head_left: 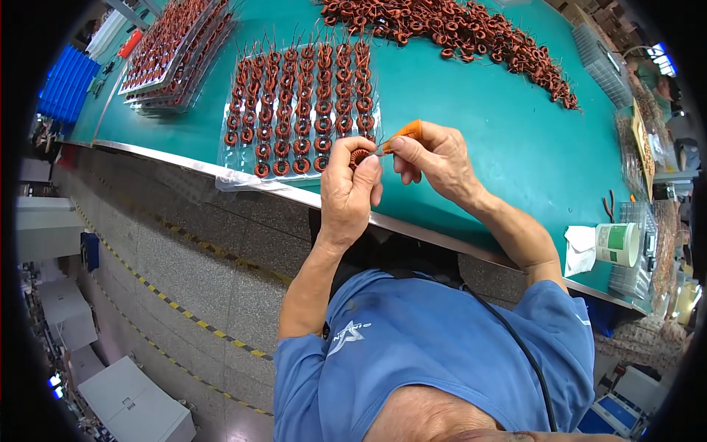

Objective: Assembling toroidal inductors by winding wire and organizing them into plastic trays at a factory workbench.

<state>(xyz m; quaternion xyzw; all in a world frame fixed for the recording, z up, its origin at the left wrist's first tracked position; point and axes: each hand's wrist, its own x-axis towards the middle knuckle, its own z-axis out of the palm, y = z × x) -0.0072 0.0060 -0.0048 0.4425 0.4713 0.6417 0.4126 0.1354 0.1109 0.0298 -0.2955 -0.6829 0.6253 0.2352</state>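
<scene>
Near the table's front edge, my left hand [349, 184] is closed round a copper-wound ring coil [359, 157], pinched between thumb and fingers. My right hand [436, 156] grips a flat orange tool [410, 132], its narrow end touching or close to the coil's wire ends; the tool's exact kind is partly hidden by my fingers. Just left of my hands lies a clear plastic tray [231, 156] with rows of similar coils [302, 110], their wire leads pointing away from me. A large heap of loose coils [456, 33] spreads across the far side of the green table [501, 147].
Stacked trays of coils [173, 62] stand at the far left, near blue bins [68, 85]. On the right are a white-and-green tub [617, 244], a white cloth [580, 249], pliers [609, 205] and clear trays [600, 62]. A metal edge [280, 193] borders the table.
</scene>
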